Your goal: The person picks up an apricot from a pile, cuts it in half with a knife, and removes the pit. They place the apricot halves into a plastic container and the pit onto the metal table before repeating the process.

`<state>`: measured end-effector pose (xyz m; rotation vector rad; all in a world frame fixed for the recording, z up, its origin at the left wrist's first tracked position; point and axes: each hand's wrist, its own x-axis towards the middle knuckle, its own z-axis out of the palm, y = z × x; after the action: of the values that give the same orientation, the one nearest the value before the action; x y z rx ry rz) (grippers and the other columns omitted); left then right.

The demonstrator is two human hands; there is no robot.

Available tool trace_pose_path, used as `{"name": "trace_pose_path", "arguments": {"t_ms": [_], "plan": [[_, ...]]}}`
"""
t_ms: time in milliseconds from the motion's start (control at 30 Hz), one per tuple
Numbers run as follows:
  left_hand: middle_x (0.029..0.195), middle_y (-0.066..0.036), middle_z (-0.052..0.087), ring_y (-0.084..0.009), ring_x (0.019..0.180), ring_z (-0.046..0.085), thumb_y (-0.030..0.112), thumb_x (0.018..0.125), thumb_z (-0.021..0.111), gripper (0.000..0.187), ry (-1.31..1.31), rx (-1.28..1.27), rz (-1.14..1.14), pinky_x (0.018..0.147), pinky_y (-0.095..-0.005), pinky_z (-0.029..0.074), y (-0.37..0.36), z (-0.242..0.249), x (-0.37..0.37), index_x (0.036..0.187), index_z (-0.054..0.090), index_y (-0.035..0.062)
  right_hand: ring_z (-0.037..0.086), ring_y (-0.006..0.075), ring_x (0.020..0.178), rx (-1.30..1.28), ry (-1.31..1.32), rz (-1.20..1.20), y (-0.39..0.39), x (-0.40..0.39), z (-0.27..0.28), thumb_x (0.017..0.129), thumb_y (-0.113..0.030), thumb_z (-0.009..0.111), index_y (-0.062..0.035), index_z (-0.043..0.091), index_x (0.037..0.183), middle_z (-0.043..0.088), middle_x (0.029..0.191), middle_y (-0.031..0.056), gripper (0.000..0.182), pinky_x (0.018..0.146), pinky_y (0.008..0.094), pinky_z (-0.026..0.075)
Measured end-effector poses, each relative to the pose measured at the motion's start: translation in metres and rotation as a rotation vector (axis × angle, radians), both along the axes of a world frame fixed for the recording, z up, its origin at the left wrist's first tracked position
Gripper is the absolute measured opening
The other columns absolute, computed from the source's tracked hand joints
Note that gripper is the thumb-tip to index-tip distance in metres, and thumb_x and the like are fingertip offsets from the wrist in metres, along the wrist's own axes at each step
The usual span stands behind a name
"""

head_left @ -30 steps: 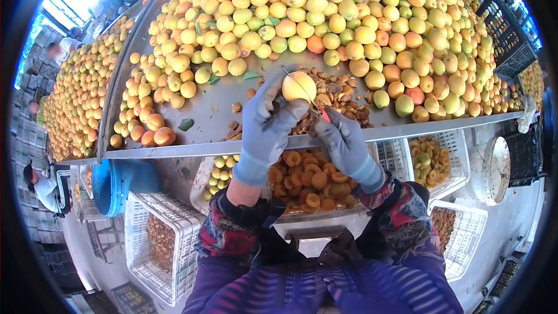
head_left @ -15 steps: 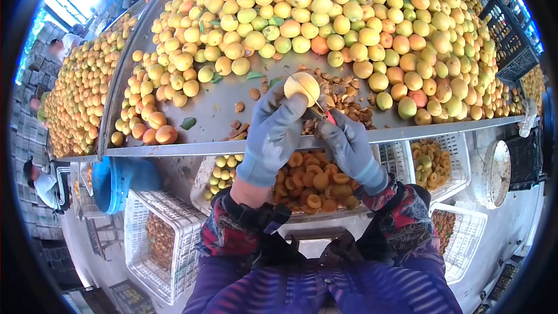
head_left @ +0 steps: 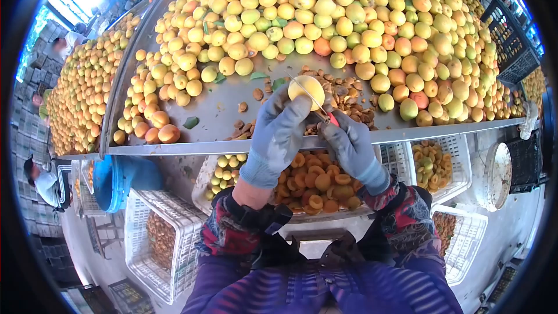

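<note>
My left hand (head_left: 278,134), in a grey glove, grips a yellow apricot (head_left: 306,91) between thumb and fingers above the table's front edge. In my gloved right hand (head_left: 353,144) is a small knife (head_left: 333,119) with a red handle. Its thin blade lies slantwise across the apricot, on the side facing me. Behind my hands, brown apricot pits (head_left: 347,97) are scattered on the metal tabletop (head_left: 215,110). Under my wrists, below the table edge, sits a container of halved apricots (head_left: 317,181).
A large heap of whole apricots (head_left: 325,11) covers the table's far side. White crates (head_left: 192,221) stand on the floor at both sides. A blue barrel (head_left: 110,183) is at left, a white bucket (head_left: 499,174) at right. Another person (head_left: 43,183) is at far left.
Both hands hold nearly the same pose, with the apricot and knife still together. The whole view has shifted slightly.
</note>
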<state>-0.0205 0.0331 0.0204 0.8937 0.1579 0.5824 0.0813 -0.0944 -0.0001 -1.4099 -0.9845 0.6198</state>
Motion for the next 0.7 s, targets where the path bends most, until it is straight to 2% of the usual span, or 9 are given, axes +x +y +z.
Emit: {"name": "trace_pose_path", "arguments": {"t_ms": [67, 133, 267, 333, 467, 533, 567, 633, 700], "plan": [[0.112, -0.008, 0.060, -0.0187, 0.099, 0.060, 0.017, 0.089, 0.061, 0.049, 0.052, 0.144, -0.003, 0.093, -0.0353, 0.045, 0.002, 0.003, -0.001, 0.131, 0.043, -0.0017, 0.040, 0.0143, 0.049, -0.007, -0.056, -0.014, 0.000, 0.001, -0.005, 0.094, -0.021, 0.054, -0.0007, 0.051, 0.081, 0.040, 0.056, 0.0063, 0.024, 0.048, 0.0279, 0.036], [0.112, -0.006, 0.058, -0.0113, 0.099, 0.055, 0.007, 0.086, 0.063, 0.046, 0.168, 0.641, 0.283, 0.086, -0.0246, 0.046, 0.004, 0.005, 0.001, 0.128, 0.047, -0.0022, 0.040, 0.0176, 0.049, 0.013, -0.082, 0.029, 0.002, 0.004, -0.006, 0.092, -0.020, 0.055, -0.0007, 0.050, 0.080, 0.040, 0.056, 0.0094, 0.024, 0.048, 0.0295, 0.037], [0.112, -0.005, 0.057, -0.0098, 0.099, 0.055, 0.006, 0.087, 0.063, 0.046, 0.114, 0.496, 0.231, 0.086, -0.0248, 0.047, 0.000, 0.008, 0.001, 0.129, 0.047, -0.0025, 0.041, 0.0220, 0.048, 0.001, -0.066, 0.014, -0.001, 0.002, 0.000, 0.092, -0.020, 0.056, -0.0011, 0.049, 0.079, 0.040, 0.056, 0.0113, 0.024, 0.048, 0.0310, 0.038], [0.113, -0.006, 0.057, -0.0102, 0.099, 0.055, 0.005, 0.085, 0.065, 0.050, -0.078, 0.135, 0.098, 0.086, -0.0252, 0.047, -0.001, 0.007, 0.003, 0.130, 0.046, -0.0033, 0.042, 0.0256, 0.049, -0.004, -0.074, -0.026, -0.002, 0.001, 0.000, 0.092, -0.020, 0.056, -0.0013, 0.050, 0.079, 0.042, 0.056, 0.0124, 0.023, 0.048, 0.0315, 0.038], [0.112, -0.006, 0.058, -0.0106, 0.098, 0.056, 0.006, 0.085, 0.065, 0.050, 0.033, 0.293, 0.191, 0.084, -0.0243, 0.048, -0.001, 0.008, 0.001, 0.130, 0.046, -0.0035, 0.043, 0.0281, 0.050, -0.052, -0.162, 0.002, -0.003, 0.003, -0.005, 0.091, -0.020, 0.056, -0.0010, 0.050, 0.079, 0.045, 0.057, 0.0136, 0.023, 0.048, 0.0315, 0.039], [0.111, -0.006, 0.059, -0.0099, 0.096, 0.056, 0.006, 0.086, 0.065, 0.049, 0.123, 0.593, 0.309, 0.083, -0.0233, 0.048, 0.003, 0.007, 0.000, 0.130, 0.047, -0.0036, 0.044, 0.0234, 0.049, 0.024, -0.105, 0.020, 0.001, 0.000, -0.008, 0.092, -0.020, 0.055, 0.0002, 0.049, 0.078, 0.045, 0.056, 0.0117, 0.025, 0.048, 0.0308, 0.039], [0.111, -0.006, 0.059, -0.0099, 0.096, 0.056, 0.006, 0.086, 0.065, 0.049, 0.124, 0.595, 0.310, 0.083, -0.0233, 0.048, 0.003, 0.007, 0.000, 0.130, 0.047, -0.0036, 0.044, 0.0234, 0.049, 0.027, -0.104, 0.021, 0.003, -0.002, -0.009, 0.092, -0.020, 0.055, 0.0002, 0.049, 0.078, 0.045, 0.056, 0.0117, 0.025, 0.048, 0.0308, 0.039], [0.110, -0.006, 0.059, -0.0093, 0.096, 0.055, 0.007, 0.086, 0.065, 0.048, 0.137, 0.630, 0.362, 0.082, -0.0231, 0.048, 0.003, 0.007, 0.000, 0.129, 0.048, -0.0036, 0.040, 0.0017, 0.047, 0.147, -0.004, 0.062, 0.004, -0.004, -0.010, 0.098, -0.030, 0.048, -0.0014, 0.055, 0.080, 0.044, 0.056, -0.0053, 0.034, 0.044, 0.0180, 0.030], [0.110, -0.005, 0.059, -0.0093, 0.096, 0.055, 0.007, 0.085, 0.065, 0.048, 0.122, 0.613, 0.339, 0.083, -0.0232, 0.048, 0.005, 0.007, 0.000, 0.129, 0.048, -0.0038, 0.040, 0.0024, 0.046, 0.117, 0.106, 0.122, 0.001, -0.003, -0.010, 0.098, -0.032, 0.046, -0.0017, 0.056, 0.080, 0.045, 0.056, -0.0050, 0.037, 0.043, 0.0186, 0.030]]}}
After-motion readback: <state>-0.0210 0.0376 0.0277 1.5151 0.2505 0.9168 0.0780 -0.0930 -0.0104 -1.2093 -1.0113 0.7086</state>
